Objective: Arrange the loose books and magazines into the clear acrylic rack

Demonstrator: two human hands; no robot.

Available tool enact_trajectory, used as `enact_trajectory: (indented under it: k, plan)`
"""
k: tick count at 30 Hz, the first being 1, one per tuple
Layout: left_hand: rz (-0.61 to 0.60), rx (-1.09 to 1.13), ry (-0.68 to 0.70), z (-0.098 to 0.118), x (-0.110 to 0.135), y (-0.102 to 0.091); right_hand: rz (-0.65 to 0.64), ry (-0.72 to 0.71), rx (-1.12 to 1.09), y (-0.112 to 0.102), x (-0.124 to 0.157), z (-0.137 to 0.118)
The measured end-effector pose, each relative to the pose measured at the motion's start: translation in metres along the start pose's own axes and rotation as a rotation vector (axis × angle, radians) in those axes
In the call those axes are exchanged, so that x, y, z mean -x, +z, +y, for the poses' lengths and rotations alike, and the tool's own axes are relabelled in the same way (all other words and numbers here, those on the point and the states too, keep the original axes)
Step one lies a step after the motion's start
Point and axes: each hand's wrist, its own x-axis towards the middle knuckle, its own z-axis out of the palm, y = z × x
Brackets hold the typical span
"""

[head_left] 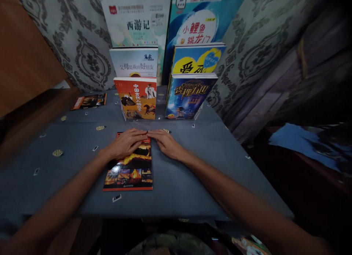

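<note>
Black and orange, with a glossy shine, the flat book (134,178) lies just left of the frame's centre on a grey-blue cloth (192,174). Your left hand (128,145) rests palm down across its upper part, flattened out with the fingers reaching right. Your right hand (167,144) is flattened too, its fingers stretched left to the book's upper right corner; you cannot tell whether the two hands' fingertips touch. At upper centre you have two upright rows: an orange-red book (139,101) before a pale book (134,62), and, to their right, a dark blue book (189,97) before a blue-and-yellow book (199,61). Toward the upper left of the frame, a dark book (89,101) lies flat near the patterned grey fabric (90,61).
</note>
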Motion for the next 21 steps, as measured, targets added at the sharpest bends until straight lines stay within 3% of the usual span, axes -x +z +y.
enact_trajectory:
  k: [10, 21]
  plan:
    - [-0.036, 0.033, 0.019, 0.0020, -0.0013, -0.0032, -0.121, -0.016, 0.114, -0.0043, -0.0015, 0.0027]
    - [-0.025, 0.011, 0.027, 0.0031, -0.0012, -0.0019, -0.116, 0.010, 0.127, -0.0044, 0.0016, -0.0018]
